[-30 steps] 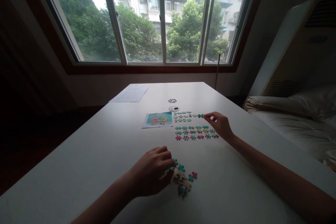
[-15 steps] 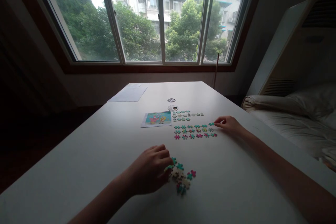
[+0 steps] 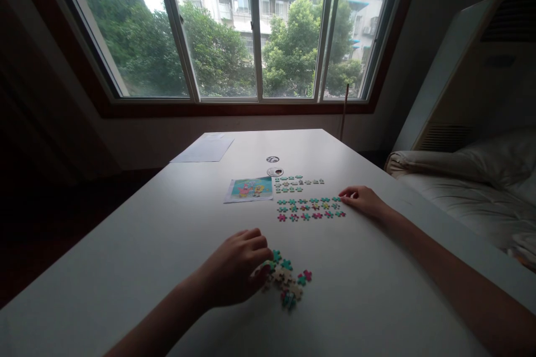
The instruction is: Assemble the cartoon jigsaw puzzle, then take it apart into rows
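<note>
My left hand (image 3: 238,268) hovers at the left side of a loose pile of jigsaw puzzle pieces (image 3: 283,274), its fingers curled and its thumb a little apart from them. Nothing shows clearly between them. Some pieces lie face down and pale, others are teal or pink. My right hand (image 3: 362,201) rests low over the table, thumb and forefinger closed at a teal puzzle piece (image 3: 336,199). That piece is at the right end of the top row of the lower block of laid-out puzzle pieces (image 3: 305,208). The fingertips partly cover its edge.
A printed cartoon picture (image 3: 251,188) lies left of the rows. Behind it are two round discs (image 3: 275,172) set on the white table (image 3: 159,245). Smaller rows of pale pieces (image 3: 288,183) lie farther back. White paper sheets (image 3: 203,149) lie at the far left, and a sofa (image 3: 452,184) stands at the right.
My left thumb has parted from its fingers beside the pile. The piece at my right fingertips has settled slightly lower, in line with its row.
</note>
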The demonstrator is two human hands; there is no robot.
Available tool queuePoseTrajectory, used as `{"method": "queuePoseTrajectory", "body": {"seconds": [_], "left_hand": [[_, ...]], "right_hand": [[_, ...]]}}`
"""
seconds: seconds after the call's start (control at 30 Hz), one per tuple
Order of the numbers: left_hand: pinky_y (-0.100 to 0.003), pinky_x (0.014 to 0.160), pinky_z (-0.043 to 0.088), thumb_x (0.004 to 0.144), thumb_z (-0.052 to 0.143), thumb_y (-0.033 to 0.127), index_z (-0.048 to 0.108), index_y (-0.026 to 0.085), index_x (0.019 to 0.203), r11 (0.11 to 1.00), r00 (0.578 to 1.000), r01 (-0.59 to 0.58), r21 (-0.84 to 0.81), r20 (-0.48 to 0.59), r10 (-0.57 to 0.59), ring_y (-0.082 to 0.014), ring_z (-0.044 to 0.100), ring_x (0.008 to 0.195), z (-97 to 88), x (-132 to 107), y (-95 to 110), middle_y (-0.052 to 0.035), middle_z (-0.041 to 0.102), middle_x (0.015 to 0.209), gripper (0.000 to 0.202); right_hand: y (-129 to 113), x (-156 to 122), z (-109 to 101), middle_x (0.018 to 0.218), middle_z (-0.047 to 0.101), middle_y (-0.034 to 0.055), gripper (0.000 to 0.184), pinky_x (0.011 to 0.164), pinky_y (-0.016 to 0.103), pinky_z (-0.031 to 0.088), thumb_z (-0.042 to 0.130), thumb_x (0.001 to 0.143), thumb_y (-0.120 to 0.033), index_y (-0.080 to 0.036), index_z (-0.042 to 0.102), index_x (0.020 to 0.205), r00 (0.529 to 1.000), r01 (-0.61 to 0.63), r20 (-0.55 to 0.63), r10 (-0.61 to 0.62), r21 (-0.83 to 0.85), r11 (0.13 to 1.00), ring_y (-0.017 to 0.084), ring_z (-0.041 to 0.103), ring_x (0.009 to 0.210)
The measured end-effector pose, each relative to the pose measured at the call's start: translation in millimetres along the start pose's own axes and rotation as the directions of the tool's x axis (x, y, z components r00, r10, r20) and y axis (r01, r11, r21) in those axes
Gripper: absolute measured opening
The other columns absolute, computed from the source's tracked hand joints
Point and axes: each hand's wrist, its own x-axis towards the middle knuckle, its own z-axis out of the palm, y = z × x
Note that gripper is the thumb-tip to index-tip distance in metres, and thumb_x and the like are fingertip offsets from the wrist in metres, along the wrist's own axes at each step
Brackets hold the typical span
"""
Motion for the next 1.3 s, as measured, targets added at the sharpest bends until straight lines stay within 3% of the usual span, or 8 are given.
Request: {"method": "queuePoseTrajectory", "body": {"seconds": [0.43,0.6,0.8,1.0,1.13,1.2,1.3], "left_hand": [[-0.028,0.065,0.04,0.075,0.052,0.021,0.057,0.021,0.089,0.996,0.997,0.031,-0.089,0.071,-0.025,-0.0168,0.049,0.074,-5.7,4,7,-0.0034,0.054,0.081,0.015],[-0.026,0.064,0.04,0.076,0.052,0.023,0.057,0.022,0.085,0.996,0.997,0.033,-0.084,0.078,-0.027,-0.016,0.049,0.073,-0.8,7,6,-0.0028,0.053,0.083,0.01],[-0.026,0.062,0.04,0.078,0.053,0.025,0.059,0.022,0.082,0.999,0.998,0.016,-0.051,0.055,-0.013,-0.0159,0.049,0.072,4.8,10,9,-0.0027,0.053,0.08,0.008],[-0.027,0.064,0.039,0.082,0.047,0.019,0.06,0.021,0.078,0.999,0.999,0.023,-0.03,-0.025,-0.024,-0.0157,0.049,0.072,10.2,11,8,-0.0031,0.055,0.078,0.014],[-0.027,0.065,0.039,0.081,0.048,0.017,0.061,0.018,0.074,0.982,0.981,0.103,-0.155,-0.149,-0.126,-0.0153,0.05,0.073,11.8,14,6,-0.0036,0.057,0.077,0.014],[-0.025,0.063,0.04,0.082,0.049,0.021,0.061,0.016,0.072,0.935,0.946,0.176,-0.308,-0.21,-0.247,-0.014,0.05,0.07,11.9,17,6,-0.0034,0.057,0.074,0.016],[-0.022,0.055,0.038,0.083,0.05,0.03,0.061,0.014,0.068,0.812,0.88,0.282,-0.511,-0.199,-0.431,-0.011,0.048,0.059,12.6,20,6,-0.0013,0.055,0.066,0.025]], "right_hand": [[-13,-1,3,0.07,0.064,0.0015,0.026,0.054,0.023,0.038,0.054,0.073,-0.038,-0.019,0.068,0.084,0.995,0.06,-0.084,-0.061,-0.012,0.998,0.012,0.052,0.057],[-48,-7,13,0.068,0.062,0.0018,0.021,0.054,0.022,0.039,0.054,0.075,-0.035,-0.018,0.066,0.082,0.974,0.2,-0.117,-0.194,0.044,0.979,0.011,0.05,0.054],[-102,-33,33,0.071,0.061,0.0018,0.014,0.055,0.021,0.041,0.053,0.078,-0.027,-0.019,0.064,0.079,0.913,0.407,-0.045,-0.405,0.147,0.901,0.009,0.052,0.057],[-131,-53,37,0.067,0.06,-0.0003,0.01,0.058,0.021,0.042,0.054,0.079,-0.022,-0.019,0.063,0.078,0.859,0.511,-0.053,-0.509,0.148,0.847,0.009,0.052,0.058],[-139,-62,41,0.068,0.062,-0.0011,0.008,0.063,0.024,0.04,0.057,0.078,-0.024,-0.021,0.063,0.078,0.833,0.553,-0.071,-0.549,0.09,0.828,0.009,0.053,0.059],[-143,-66,45,0.07,0.063,-0.0009,0.009,0.063,0.024,0.039,0.058,0.077,-0.028,-0.021,0.064,0.078,0.822,0.568,-0.078,-0.564,0.07,0.82,0.01,0.054,0.06],[-148,-69,49,0.07,0.063,-0.0007,0.014,0.065,0.025,0.038,0.058,0.077,-0.034,-0.022,0.063,0.079,0.815,0.576,-0.121,-0.567,0.049,0.816,0.011,0.055,0.062]]}}
